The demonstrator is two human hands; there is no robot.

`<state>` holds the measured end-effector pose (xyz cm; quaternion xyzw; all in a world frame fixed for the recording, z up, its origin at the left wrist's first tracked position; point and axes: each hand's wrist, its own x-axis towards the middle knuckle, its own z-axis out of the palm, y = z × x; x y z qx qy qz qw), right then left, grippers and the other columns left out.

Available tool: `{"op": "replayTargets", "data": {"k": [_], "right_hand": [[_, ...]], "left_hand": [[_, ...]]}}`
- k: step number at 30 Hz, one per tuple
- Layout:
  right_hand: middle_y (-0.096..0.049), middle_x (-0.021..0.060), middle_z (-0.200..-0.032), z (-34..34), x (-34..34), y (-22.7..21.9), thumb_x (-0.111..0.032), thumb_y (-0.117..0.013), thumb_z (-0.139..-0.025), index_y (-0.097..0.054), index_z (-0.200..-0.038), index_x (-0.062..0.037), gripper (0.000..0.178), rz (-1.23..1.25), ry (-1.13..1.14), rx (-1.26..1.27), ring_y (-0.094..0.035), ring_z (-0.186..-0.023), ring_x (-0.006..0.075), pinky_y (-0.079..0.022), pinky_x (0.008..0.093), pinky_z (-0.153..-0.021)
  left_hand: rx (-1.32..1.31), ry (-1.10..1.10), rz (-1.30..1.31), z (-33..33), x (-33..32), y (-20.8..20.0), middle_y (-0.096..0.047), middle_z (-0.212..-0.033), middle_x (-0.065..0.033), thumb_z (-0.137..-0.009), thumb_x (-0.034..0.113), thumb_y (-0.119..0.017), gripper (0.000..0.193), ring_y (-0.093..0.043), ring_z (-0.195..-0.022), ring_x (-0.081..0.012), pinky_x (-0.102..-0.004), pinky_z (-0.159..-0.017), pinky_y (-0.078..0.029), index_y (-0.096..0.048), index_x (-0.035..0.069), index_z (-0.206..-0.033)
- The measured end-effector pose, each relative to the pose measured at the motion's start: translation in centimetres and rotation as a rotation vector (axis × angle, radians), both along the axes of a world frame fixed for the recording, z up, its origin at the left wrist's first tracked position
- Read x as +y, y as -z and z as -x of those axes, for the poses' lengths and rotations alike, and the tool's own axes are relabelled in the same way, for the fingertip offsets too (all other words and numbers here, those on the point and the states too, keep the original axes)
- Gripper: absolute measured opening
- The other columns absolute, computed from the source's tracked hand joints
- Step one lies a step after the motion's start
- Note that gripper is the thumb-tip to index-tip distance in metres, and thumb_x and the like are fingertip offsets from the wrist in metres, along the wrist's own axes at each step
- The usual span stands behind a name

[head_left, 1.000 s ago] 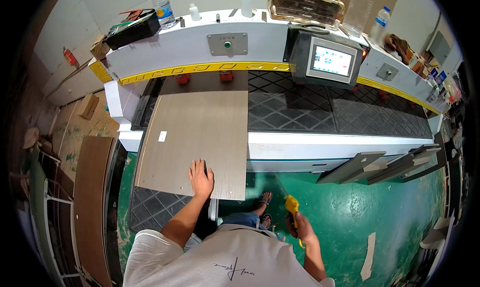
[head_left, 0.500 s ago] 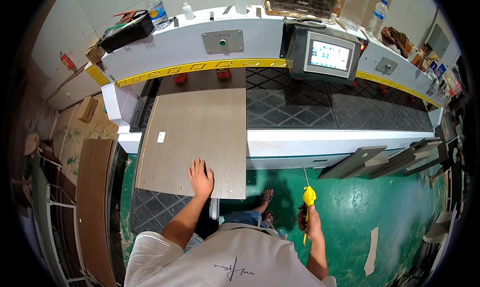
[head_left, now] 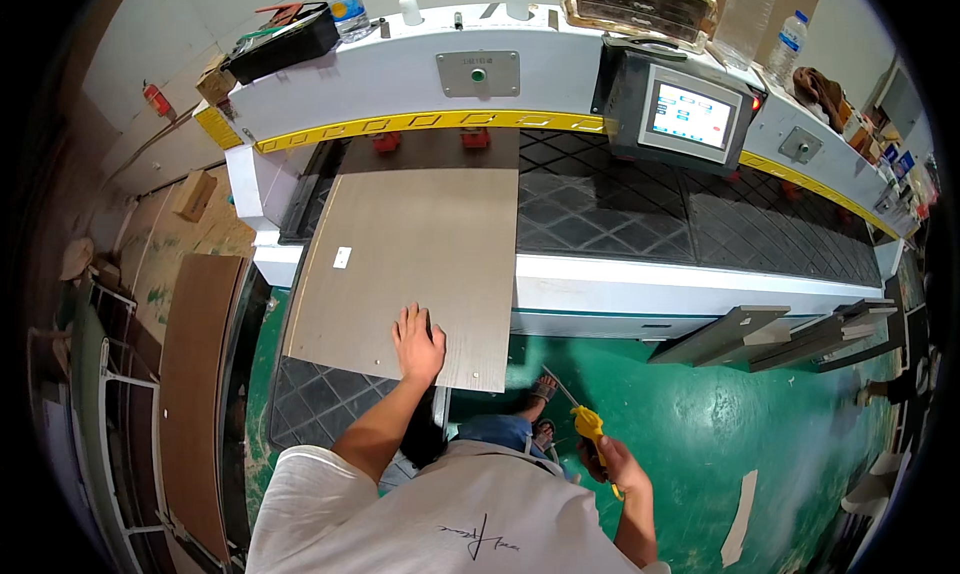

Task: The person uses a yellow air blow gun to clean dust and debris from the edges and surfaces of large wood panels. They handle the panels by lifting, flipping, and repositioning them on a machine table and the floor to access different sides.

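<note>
A wide grey-brown wood-grain panel (head_left: pixel 430 234) lies flat on the black diamond-patterned bed of the machine, its far end under the yellow-edged beam. My left hand (head_left: pixel 418 346) rests palm down near the panel's front edge, fingers spread. A small white label (head_left: pixel 342 258) is stuck on the panel's left side, and small round holes show along the front. Over the floor, to the right of the panel, my right hand (head_left: pixel 620 466) grips a yellow air blow gun (head_left: pixel 588 424). Its thin metal nozzle points up and left, near the panel's front right corner.
A touchscreen control box (head_left: pixel 690 114) hangs from the white beam (head_left: pixel 400 84). Narrow grey boards (head_left: pixel 725 336) lean against the machine's front at right. Tall brown panels (head_left: pixel 200 394) stand at left. A pale torn strip (head_left: pixel 738 519) lies on the green floor.
The blow gun in my right hand has swung left and lower, its nozzle now tilted toward the panel. My left hand stays flat on the panel. The whole view has shifted slightly.
</note>
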<state>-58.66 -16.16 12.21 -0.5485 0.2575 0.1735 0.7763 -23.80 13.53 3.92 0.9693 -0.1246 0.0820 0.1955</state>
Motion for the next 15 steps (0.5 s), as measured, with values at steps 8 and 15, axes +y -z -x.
{"op": "replayTargets", "data": {"k": [8, 15], "right_hand": [[-0.052, -0.0013, -0.071, -0.5, -0.1, -1.2, -0.050, -0.045, -0.109, -0.063, -0.111, -0.0022, 0.052, -0.084, -0.112, -0.008, -0.041, -0.054, 0.0086, -0.032, 0.0253, -0.050], [-0.051, -0.0023, -0.069, -2.5, -0.7, -2.7, -0.050, -0.042, -0.110, -0.062, -0.100, -0.0038, 0.051, -0.049, -0.156, 0.008, -0.040, -0.054, 0.0078, -0.032, 0.0252, -0.051]], "left_hand": [[-0.080, 0.014, -0.008, -0.4, -0.1, 0.8, -0.047, -0.154, -0.0188, -0.096, 0.025, -0.055, 0.048, -0.035, -0.148, -0.0392, -0.0590, -0.122, -0.022, -0.055, 0.002, -0.138], [-0.020, -0.022, -0.014, -0.3, 0.0, 0.5, -0.041, -0.159, -0.0208, -0.096, 0.028, -0.054, 0.052, -0.031, -0.151, -0.0389, -0.0587, -0.123, -0.020, -0.052, 0.003, -0.142]]}}
